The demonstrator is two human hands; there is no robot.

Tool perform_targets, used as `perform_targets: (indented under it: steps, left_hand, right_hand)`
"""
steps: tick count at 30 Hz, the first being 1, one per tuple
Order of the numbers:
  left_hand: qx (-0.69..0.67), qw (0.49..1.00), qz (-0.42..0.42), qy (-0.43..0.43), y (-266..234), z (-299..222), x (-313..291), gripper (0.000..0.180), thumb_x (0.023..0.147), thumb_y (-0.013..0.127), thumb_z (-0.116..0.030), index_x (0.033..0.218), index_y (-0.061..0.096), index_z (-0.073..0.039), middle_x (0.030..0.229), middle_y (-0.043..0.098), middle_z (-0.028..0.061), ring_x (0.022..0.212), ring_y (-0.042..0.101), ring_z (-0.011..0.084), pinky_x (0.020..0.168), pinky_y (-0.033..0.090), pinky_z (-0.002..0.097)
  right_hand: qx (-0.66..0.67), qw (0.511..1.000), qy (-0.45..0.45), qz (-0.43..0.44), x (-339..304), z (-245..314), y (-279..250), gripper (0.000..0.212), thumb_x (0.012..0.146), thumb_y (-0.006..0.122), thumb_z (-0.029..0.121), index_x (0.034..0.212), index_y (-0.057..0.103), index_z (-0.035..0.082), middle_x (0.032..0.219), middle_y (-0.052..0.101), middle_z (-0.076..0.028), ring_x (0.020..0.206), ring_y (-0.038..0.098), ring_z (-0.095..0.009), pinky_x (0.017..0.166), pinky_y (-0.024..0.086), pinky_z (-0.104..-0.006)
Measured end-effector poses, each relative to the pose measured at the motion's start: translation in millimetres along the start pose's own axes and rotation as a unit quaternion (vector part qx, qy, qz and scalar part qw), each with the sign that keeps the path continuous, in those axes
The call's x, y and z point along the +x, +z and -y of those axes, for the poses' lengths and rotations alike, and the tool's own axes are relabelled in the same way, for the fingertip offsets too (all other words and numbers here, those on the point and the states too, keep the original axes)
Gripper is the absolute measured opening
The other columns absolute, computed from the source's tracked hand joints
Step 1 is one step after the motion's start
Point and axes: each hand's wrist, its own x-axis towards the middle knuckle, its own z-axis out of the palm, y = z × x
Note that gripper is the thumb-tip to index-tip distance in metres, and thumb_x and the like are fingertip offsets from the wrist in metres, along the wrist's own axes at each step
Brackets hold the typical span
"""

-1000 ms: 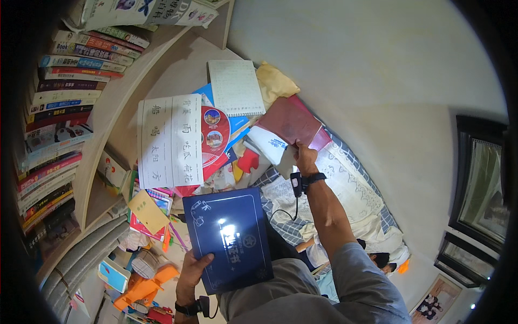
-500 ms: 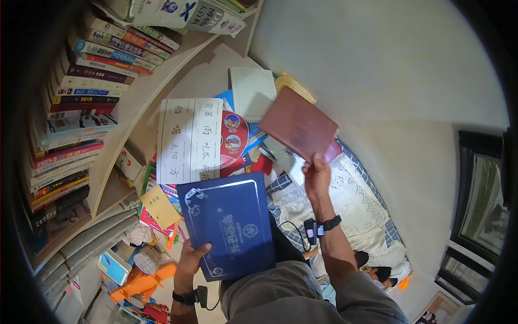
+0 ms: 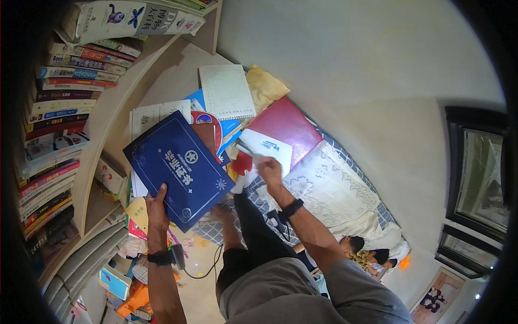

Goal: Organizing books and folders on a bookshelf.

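Note:
A dark blue certificate folder [image 3: 181,170] with silver print is in my left hand [image 3: 157,210], thumb on its cover, tilted over the pile. Part of a brown cover [image 3: 206,135] shows behind its upper right edge. My right hand [image 3: 271,174] is closed at the lower left edge of a white booklet [image 3: 275,146] with blue print; a thin pale strip runs up from the fingertips, and what they grip is unclear. Beside them lies a red piece [image 3: 243,163]. Beneath the booklet is a large maroon folder [image 3: 291,127].
A spiral notebook [image 3: 226,92] and a yellowish envelope [image 3: 267,86] lie at the pile's far side. Left stands a curved bookshelf [image 3: 116,113] packed with books. A lace cloth [image 3: 329,181] covers the right side, near framed pictures [image 3: 475,178] on the wall.
The brown cover has left my right hand and lies behind the blue folder, which has moved up and left and turned. My right hand has moved left and down to the white booklet.

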Motion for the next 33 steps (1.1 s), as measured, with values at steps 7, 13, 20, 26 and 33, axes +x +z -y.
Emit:
perform_targets:
  steps: [7,13,20,26,33]
  left_hand:
    - [0.247,0.958,-0.141,0.029,9.1,12.9,33.1,0.045,0.092,0.074,-0.017,0.127,0.057,0.004,0.11,0.071,0.0153,0.095,0.067,0.0251,0.087,0.054,0.0362]
    - [0.419,0.858,-0.184,0.233,10.2,23.9,19.9,0.053,0.083,0.074,-0.009,0.128,0.053,0.009,0.127,0.055,0.0281,0.118,0.056,0.041,0.104,0.042,0.0456]
    - [0.498,0.781,-0.214,0.31,19.5,21.1,-12.8,0.052,0.084,0.071,-0.007,0.131,0.053,0.008,0.128,0.057,0.0256,0.119,0.056,0.0413,0.104,0.043,0.0454]
    - [0.277,0.922,-0.067,0.262,37.1,22.6,-65.1,0.042,0.091,0.067,-0.005,0.13,0.056,0.002,0.111,0.063,0.0106,0.097,0.06,0.0173,0.086,0.05,0.032]
    - [0.182,0.97,0.159,0.038,74.9,10.7,-100.8,0.043,0.102,0.061,-0.016,0.141,0.05,-0.001,0.132,0.061,0.0156,0.116,0.063,0.0238,0.097,0.051,0.0358]
  right_hand:
    - [-0.123,0.959,0.081,-0.24,7.8,-33.5,-122.4,0.058,0.079,0.086,0.032,0.113,0.06,-0.007,0.1,0.067,-0.018,0.087,0.064,-0.026,0.072,0.05,-0.0405]
    - [0.032,0.956,0.244,-0.157,14.6,1.6,-103.6,0.042,0.087,0.081,0.038,0.105,0.064,0.004,0.082,0.063,-0.003,0.072,0.055,-0.015,0.07,0.049,-0.0376]
    - [0.12,0.971,0.183,-0.094,-6.9,39.6,-114.4,0.025,0.091,0.077,0.029,0.105,0.064,0.013,0.097,0.069,-0.001,0.082,0.063,-0.014,0.073,0.053,-0.0376]
    - [0.162,0.981,0.092,-0.05,-70.9,103.3,-119.9,0.033,0.1,0.062,0.016,0.129,0.057,0.001,0.115,0.069,-0.01,0.103,0.069,-0.022,0.087,0.058,-0.0414]
    - [0.117,0.989,0.048,0.079,-154.7,181.3,-156.2,0.036,0.095,0.068,0.008,0.13,0.064,0.001,0.121,0.07,-0.007,0.11,0.066,-0.018,0.099,0.051,-0.0347]
